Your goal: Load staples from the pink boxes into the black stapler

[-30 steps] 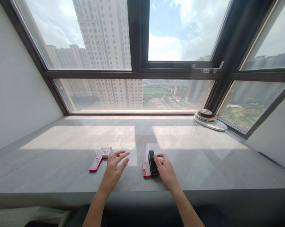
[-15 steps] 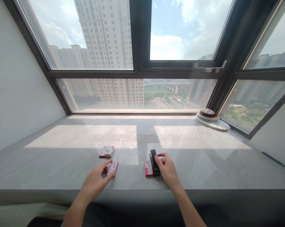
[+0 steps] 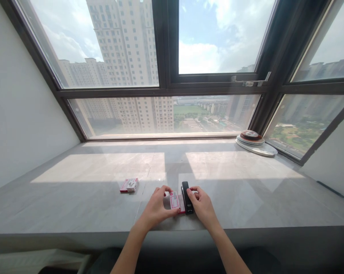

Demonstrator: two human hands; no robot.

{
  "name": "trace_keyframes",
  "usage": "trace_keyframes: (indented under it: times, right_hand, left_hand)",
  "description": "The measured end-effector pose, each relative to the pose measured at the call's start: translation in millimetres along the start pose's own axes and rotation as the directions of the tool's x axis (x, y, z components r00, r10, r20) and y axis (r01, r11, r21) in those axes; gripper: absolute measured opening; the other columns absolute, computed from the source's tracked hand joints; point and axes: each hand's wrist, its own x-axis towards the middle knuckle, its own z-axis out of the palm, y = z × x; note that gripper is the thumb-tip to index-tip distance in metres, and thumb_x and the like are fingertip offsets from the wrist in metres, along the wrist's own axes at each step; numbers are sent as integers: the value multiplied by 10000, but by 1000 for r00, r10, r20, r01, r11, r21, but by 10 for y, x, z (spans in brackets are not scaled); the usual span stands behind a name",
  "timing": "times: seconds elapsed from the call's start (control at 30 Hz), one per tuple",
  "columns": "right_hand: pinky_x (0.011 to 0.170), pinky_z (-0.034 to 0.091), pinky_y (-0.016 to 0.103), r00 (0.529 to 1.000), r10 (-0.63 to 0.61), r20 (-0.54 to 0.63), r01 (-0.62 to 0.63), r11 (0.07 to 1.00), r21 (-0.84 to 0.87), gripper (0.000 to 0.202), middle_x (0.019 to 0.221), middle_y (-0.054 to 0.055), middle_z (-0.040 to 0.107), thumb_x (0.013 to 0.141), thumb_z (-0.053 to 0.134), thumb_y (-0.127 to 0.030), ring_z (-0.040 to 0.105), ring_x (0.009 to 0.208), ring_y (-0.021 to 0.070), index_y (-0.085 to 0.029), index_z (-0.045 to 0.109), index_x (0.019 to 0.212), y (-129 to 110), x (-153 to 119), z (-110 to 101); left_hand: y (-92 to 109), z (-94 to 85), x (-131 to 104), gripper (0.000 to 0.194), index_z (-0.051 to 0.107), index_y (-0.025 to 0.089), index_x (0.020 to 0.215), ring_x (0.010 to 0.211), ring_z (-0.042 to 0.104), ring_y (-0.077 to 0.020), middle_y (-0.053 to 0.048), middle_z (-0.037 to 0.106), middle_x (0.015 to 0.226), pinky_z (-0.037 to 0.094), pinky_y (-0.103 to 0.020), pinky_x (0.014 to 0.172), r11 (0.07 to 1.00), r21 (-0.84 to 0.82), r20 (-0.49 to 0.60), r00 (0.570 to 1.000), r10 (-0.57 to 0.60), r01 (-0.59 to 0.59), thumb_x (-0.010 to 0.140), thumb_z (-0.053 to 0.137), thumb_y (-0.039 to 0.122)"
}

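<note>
My left hand point(image 3: 157, 207) grips a small red-and-white box point(image 3: 174, 200) between thumb and fingers. That box partly covers another red-and-white box point(image 3: 182, 204), which lies against the left side of a black stapler point(image 3: 187, 198). My right hand point(image 3: 202, 205) holds the stapler from its right side, thumb and fingers on its top. Farther left, a white box point(image 3: 132, 185) rests on a red-edged box point(image 3: 124, 185) on the grey stone sill point(image 3: 83, 209).
A stack of plates point(image 3: 252, 140) stands in the back right corner by the window frame point(image 3: 200, 90). A thin dark strip point(image 3: 333, 191) lies along the right wall. The sill's front edge runs just under my wrists.
My left hand has moved right with the small box, from below the left pair to the box beside the stapler. My right hand and the stapler have hardly moved.
</note>
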Motion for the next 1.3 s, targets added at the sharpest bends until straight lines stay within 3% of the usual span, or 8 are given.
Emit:
trace_keyframes:
  times: [0.27, 0.43, 0.53, 0.63, 0.77, 0.87, 1.07, 1.3]
  right_hand:
    - [505, 341, 257, 1000, -2, -12, 1, 1000, -17, 510, 555, -19, 586, 907, 517, -688, 531, 521, 168, -193, 639, 916, -24, -78, -57]
    - [509, 346, 255, 1000, 15, -5, -15, 1000, 0, 518, 561, -25, 582, 907, 505, -701, 520, 523, 165, -199, 633, 912, -11, -87, -47]
    - [511, 349, 253, 1000, 16, -12, -16, 1000, 3, 530, 562, -29, 568, 903, 497, -713, 511, 525, 161, -199, 628, 898, -18, -95, -43]
    - [506, 347, 251, 1000, 5, -19, -5, 1000, 0, 535, 562, -28, 560, 897, 497, -717, 502, 524, 157, -198, 628, 899, -48, -107, -45]
    - [498, 354, 256, 999, 1, -37, -1, 1000, 4, 560, 576, -7, 577, 884, 485, -741, 513, 530, 166, -200, 633, 893, -99, -124, -46]
    - [502, 367, 261, 999, 12, -38, -12, 1000, -1, 585, 590, 7, 595, 866, 483, -765, 527, 542, 177, -201, 634, 886, -112, -128, -43]
    - [507, 366, 260, 1000, 19, -17, -19, 1000, -19, 588, 584, -8, 587, 872, 478, -762, 510, 536, 169, -195, 630, 905, -63, -106, -27]
    - [518, 366, 258, 1000, 4, -10, -4, 1000, -22, 550, 600, -6, 608, 904, 479, -721, 531, 547, 171, -193, 631, 929, -51, -108, -37]
  left_hand:
    - [115, 244, 77, 723, 646, 312, 1264, 1051, 581, -301, -66, 679, 1103, 494, -438, 929, 988, -24, 99, 983, 155, -154, 608, 918, 451]
    - [77, -97, 75, 542, 587, 339, 1381, 1243, 517, -278, -47, 633, 1325, 442, -425, 1059, 981, 34, 38, 981, 191, -192, 878, 686, 516]
    - [-281, -611, 137, 396, 614, 332, 1351, 1335, 454, -248, 3, 583, 1418, 384, -421, 1122, 985, 155, -216, 970, 114, -81, 1020, 409, 405]
    - [-911, -1111, 173, 441, 623, 297, 1351, 1346, 440, -289, -6, 580, 1432, 374, -441, 1121, 930, 298, -416, 906, -74, 213, 958, 430, 345]
    - [-1628, -1417, 20, 466, 670, 255, 1297, 1437, 336, -360, -64, 403, 1583, 272, -501, 1174, 832, 419, -276, 924, -265, 364, 891, 517, 424]
    - [-1784, -1426, -238, 568, 611, 253, 1344, 1454, 315, -351, -74, 338, 1615, 291, -476, 1170, 867, 405, -179, 955, -235, 289, 868, 556, 557]
    - [-1257, -1128, -594, 628, 622, 267, 1263, 1230, 567, -304, -59, 644, 1282, 445, -403, 1070, 938, 258, -162, 968, -192, 230, 754, 711, 623]
    - [-121, -256, -206, 526, 617, 282, 1246, 1141, 616, -280, -60, 660, 1235, 502, -418, 1007, 997, -61, -31, 999, 36, -38, 790, 764, 496]
